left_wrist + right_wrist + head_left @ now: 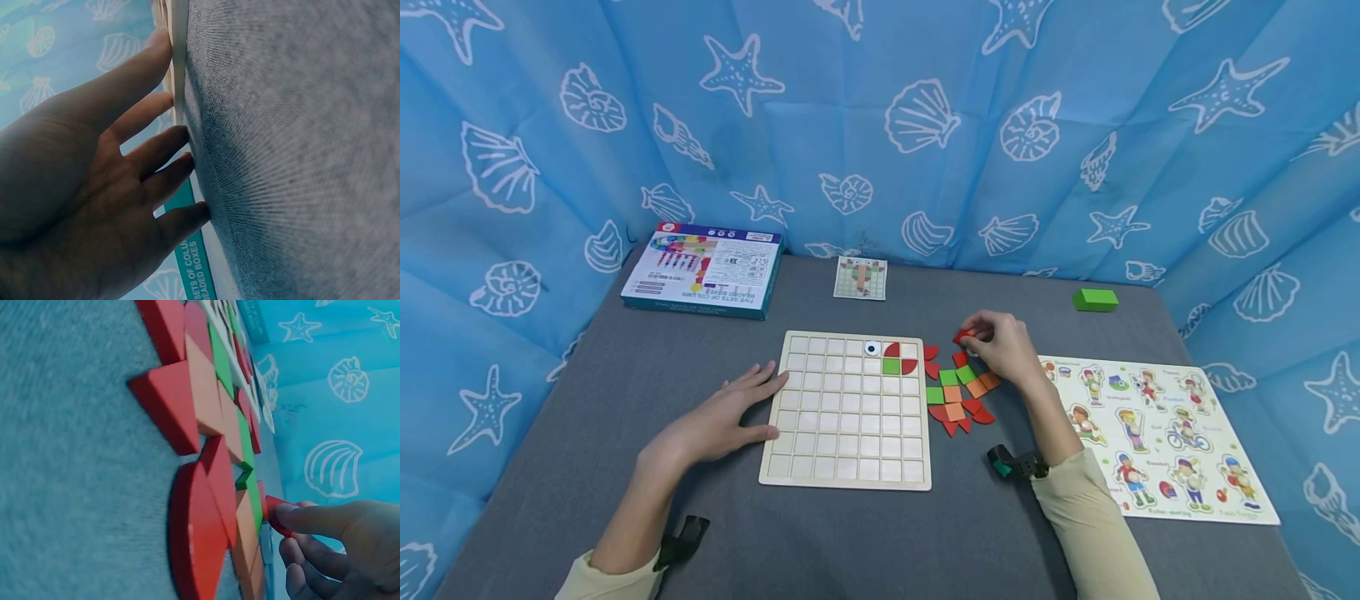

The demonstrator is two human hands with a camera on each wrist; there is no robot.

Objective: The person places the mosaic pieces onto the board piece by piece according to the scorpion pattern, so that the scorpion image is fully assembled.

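Left hand [718,421], fingers spread, rests against the left edge of the grid board [850,417], while at the far end of the loose tiles [953,394] the right hand [1006,346] pinches a small red piece [962,336], probably light, rigid and smooth, best held by opposite edges.

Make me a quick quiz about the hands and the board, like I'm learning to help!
1. Which hand pinches the small, flat-sided red piece?
2. Beside the green square tile on the square, pale wooden grid board sits a piece of which colour? A) blue B) red C) orange
3. True or false: the left hand touches the board's edge.

Key: 1. The right hand. 2. B. 3. True.
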